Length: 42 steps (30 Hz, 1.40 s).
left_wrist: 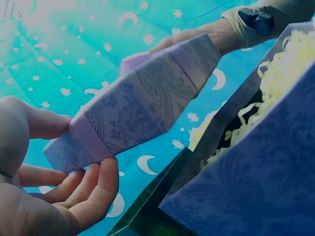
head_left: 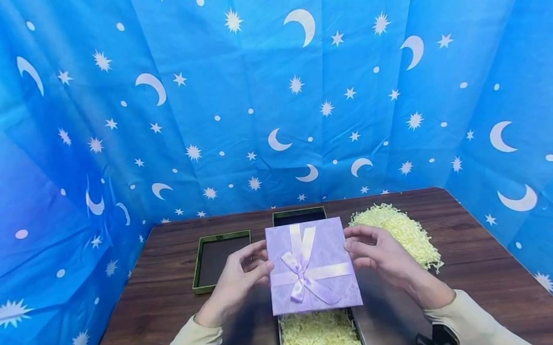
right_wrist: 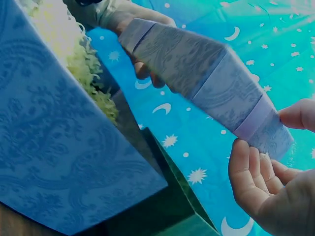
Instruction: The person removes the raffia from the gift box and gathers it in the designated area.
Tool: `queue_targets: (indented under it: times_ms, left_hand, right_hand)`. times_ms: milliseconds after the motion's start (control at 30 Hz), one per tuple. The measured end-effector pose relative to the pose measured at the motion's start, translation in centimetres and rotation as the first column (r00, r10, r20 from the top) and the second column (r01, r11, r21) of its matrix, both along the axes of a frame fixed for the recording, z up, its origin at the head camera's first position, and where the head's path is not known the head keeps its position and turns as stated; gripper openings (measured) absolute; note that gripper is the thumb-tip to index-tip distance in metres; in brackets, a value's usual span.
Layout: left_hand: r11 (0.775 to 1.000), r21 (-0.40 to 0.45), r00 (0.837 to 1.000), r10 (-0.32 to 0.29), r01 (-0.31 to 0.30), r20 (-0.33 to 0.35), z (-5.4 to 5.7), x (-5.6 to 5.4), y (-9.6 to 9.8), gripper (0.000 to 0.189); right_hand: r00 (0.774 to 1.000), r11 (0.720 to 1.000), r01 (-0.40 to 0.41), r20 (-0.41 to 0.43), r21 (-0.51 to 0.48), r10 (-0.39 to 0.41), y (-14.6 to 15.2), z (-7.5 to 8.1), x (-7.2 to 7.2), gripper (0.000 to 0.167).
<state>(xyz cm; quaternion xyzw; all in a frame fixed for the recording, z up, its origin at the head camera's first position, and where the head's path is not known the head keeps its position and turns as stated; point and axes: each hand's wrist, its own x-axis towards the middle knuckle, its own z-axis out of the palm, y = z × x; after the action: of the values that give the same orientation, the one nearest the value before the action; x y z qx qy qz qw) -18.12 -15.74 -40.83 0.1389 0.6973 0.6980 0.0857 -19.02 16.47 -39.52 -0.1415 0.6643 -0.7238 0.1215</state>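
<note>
A square lilac gift-box lid with a satin ribbon bow is held up and tilted toward the head camera. My left hand grips its left side, thumb on the top face and fingers under the rim, as the left wrist view shows. The opposite side is pinched the same way by my right hand. Below the lid stands the matching patterned box, filled with pale yellow shredded paper. From the head, the lid hides the back part of this box.
A shallow green-edged tray or lid lies at the left on the wooden table. Behind the lilac lid is a green-rimmed box, partly hidden. A heap of yellow paper shreds lies at the right. Blue star-and-moon cloth surrounds the table.
</note>
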Motion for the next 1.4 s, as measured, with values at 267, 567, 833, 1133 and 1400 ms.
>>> queue_targets:
  times_ms: [267,567,833,1133,1400]
  left_hand:
    - [1.0,-0.022,0.993,0.018,-0.02,-0.113,0.7,-1.3,-0.2,0.061]
    - [0.996,-0.059,0.972,0.058,-0.073,-0.227,1.1,-2.7,-0.7,0.061]
    - [0.978,-0.136,0.928,0.1,-0.158,-0.36,0.8,-3.0,-0.8,0.061]
    - [0.966,-0.155,0.88,0.113,-0.205,-0.461,1.1,-2.5,-1.0,0.057]
    - [0.96,-0.153,0.835,0.118,-0.234,-0.537,1.2,-2.5,-0.7,0.048]
  right_hand:
    - [0.993,0.997,0.052,-0.112,0.059,-0.045,0.0,0.5,-0.8,0.05]
    - [0.949,0.983,0.126,-0.304,0.133,-0.08,-0.2,1.3,-2.2,0.045]
    - [0.895,0.961,0.206,-0.432,0.186,-0.109,-0.2,0.9,-2.7,0.044]
    - [0.808,0.967,0.218,-0.581,0.136,-0.1,-0.5,1.0,-2.6,0.048]
    - [0.74,0.979,0.193,-0.665,0.073,-0.096,-0.4,1.1,-2.4,0.049]
